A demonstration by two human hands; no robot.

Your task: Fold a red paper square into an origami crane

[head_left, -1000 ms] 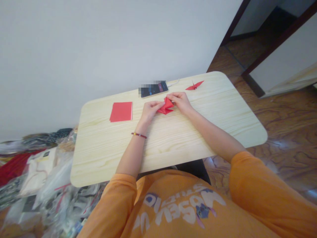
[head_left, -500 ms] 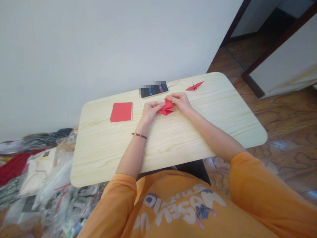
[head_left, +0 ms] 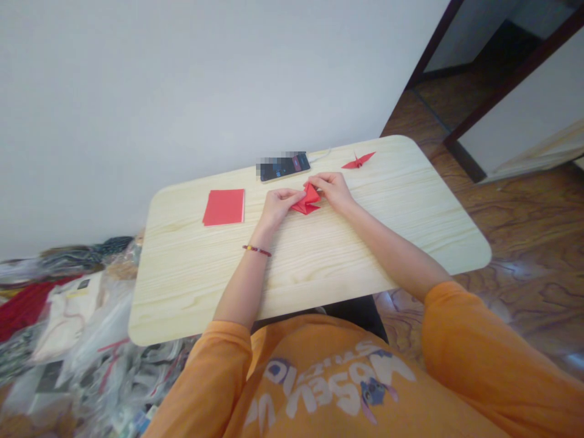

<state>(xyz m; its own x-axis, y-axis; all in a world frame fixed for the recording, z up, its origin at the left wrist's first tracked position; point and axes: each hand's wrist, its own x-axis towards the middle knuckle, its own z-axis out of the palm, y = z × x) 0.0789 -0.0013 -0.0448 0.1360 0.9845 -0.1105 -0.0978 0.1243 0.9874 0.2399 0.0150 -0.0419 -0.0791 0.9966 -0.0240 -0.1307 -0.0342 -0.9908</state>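
The folded red paper (head_left: 311, 194) is small and bright, creased into layered, pointed flaps that part on its near side, the lower tip aiming right. Partly covered, it is pinched between the left hand (head_left: 278, 205) and right hand (head_left: 334, 188), over the pale tabletop (head_left: 319, 261).

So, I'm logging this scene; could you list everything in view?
folded paper: 1, red, between the hands
paper stack: 1, red, table's left
crane: 1, red, table's far right
phone: 1, dark, table's far edge
cable: 1, white, phone's right end
table: 1, pale, centre
walls: several, whitish, across top
trim: several, dark, upper right
floor: 1, brown, right
cloth: many, mixed, left
plastic bags: uncountable, clear, lower left
dark thing: unclear, black, below table's near edge
bracelet: 1, dark red, left wrist
shirt: 1, orange, bottom
left hand: 1, bare, on folded paper
right hand: 1, bare, on folded paper
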